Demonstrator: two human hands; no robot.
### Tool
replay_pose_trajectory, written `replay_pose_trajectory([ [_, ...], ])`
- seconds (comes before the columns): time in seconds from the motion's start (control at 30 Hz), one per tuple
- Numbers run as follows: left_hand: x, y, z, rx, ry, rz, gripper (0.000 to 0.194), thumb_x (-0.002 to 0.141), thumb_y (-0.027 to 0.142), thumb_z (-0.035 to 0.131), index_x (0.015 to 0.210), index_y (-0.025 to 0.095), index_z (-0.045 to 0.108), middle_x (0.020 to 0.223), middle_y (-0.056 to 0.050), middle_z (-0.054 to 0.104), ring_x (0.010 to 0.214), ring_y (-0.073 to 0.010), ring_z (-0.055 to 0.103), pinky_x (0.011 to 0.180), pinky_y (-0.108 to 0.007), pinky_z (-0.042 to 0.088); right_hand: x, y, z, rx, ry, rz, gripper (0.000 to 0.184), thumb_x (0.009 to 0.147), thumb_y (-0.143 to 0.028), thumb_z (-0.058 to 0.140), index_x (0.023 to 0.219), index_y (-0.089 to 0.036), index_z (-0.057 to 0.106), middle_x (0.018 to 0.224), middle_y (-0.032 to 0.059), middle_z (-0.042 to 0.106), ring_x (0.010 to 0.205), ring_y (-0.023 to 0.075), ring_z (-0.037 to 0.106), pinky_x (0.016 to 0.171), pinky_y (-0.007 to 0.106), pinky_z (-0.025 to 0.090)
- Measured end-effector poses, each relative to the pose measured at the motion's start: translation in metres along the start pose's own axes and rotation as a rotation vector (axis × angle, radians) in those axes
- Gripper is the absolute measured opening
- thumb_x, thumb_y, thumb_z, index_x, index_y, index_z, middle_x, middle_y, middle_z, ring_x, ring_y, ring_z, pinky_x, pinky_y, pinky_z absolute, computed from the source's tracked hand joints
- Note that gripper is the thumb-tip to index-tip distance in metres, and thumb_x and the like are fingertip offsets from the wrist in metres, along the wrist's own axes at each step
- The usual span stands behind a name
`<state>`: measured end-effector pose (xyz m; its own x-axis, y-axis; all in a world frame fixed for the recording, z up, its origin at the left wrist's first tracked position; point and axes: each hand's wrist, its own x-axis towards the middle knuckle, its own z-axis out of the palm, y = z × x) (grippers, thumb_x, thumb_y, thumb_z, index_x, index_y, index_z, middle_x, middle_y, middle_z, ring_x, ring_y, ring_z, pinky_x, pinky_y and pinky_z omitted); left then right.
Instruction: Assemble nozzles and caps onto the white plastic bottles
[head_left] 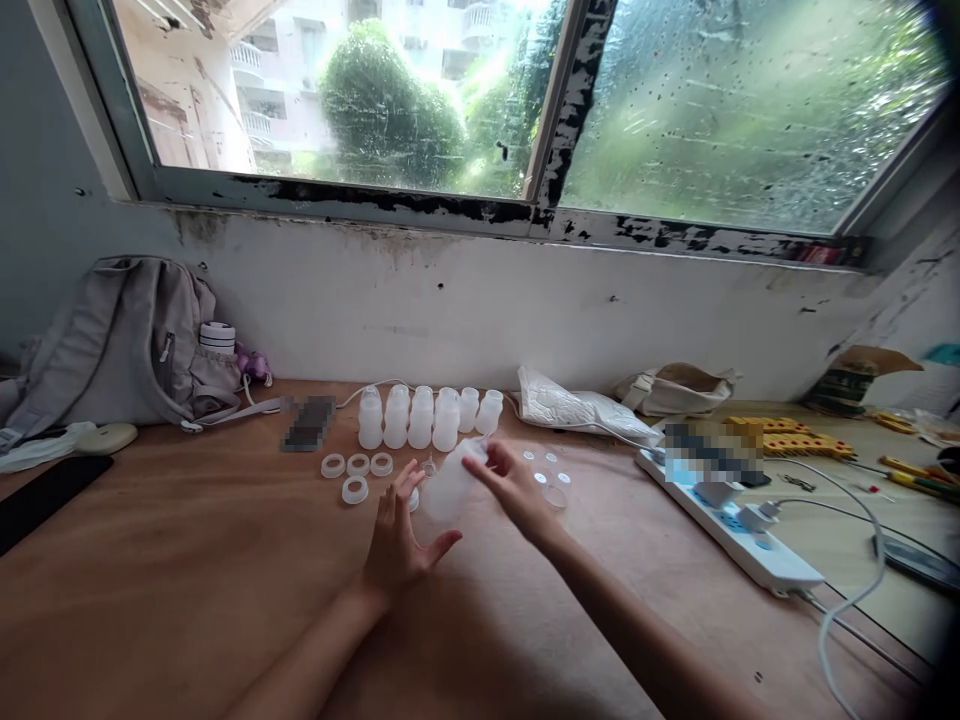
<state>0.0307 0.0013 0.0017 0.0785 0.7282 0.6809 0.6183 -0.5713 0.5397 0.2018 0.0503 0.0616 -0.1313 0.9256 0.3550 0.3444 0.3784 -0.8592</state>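
Twelve o'clock, over the table (225,570), we hold a bottle (448,487): frosted white, translucent, upper end tilted toward one. Our right hand (519,490) pinches that end, nearly closed; our left hand (399,540), at the bottle's eight o'clock, spreads wide, gripping nothing.

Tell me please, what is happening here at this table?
A person's right hand holds a tilted, frosted white plastic bottle near its upper end. The left hand is open beside it; I cannot tell if it touches. Behind, six upright frosted white bottles stand in a row on the brown wooden table. Round white rings lie to the left, small white flat discs to the right.
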Motion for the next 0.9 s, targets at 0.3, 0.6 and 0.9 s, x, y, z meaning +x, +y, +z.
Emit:
replay_pose_trajectory([
  [0.3, 0.008, -0.004, -0.002, -0.108, -0.101, -0.182, 0.039, 0.069, 0.029, 0.058, 0.106, 0.019, 0.047, 0.095, -0.006, 0.056, 0.085, -0.0203, 0.056, 0.075, -0.032, 0.046, -0.006, 0.047, -0.039, -0.582, 0.110, -0.113, 0.028, 0.076, -0.033, 0.053, 0.100, -0.020, 0.060, 0.100, 0.0091, 0.059, 0.090, 0.0247, 0.053, 0.078, 0.038, 0.040],
  [0.6, 0.010, -0.005, -0.003, -0.173, -0.219, -0.255, 0.034, 0.068, 0.033, 0.059, 0.097, 0.021, 0.047, 0.093, -0.005, 0.060, 0.079, -0.0193, 0.059, 0.067, -0.029, 0.047, -0.017, 0.067, -0.036, -0.453, 0.126, -0.069, 0.023, 0.076, -0.032, 0.054, 0.096, -0.022, 0.057, 0.093, 0.0075, 0.060, 0.087, 0.0236, 0.054, 0.074, 0.037, 0.040],
  [0.9, 0.013, -0.006, -0.009, -0.223, -0.235, -0.197, 0.032, 0.067, 0.028, 0.057, 0.097, 0.020, 0.053, 0.096, -0.005, 0.059, 0.083, -0.0203, 0.057, 0.071, -0.030, 0.046, -0.022, 0.045, -0.030, 0.331, 0.175, 0.058, 0.028, 0.071, -0.042, 0.061, 0.087, -0.019, 0.056, 0.077, 0.0032, 0.058, 0.064, 0.0147, 0.052, 0.059, 0.029, 0.045],
])
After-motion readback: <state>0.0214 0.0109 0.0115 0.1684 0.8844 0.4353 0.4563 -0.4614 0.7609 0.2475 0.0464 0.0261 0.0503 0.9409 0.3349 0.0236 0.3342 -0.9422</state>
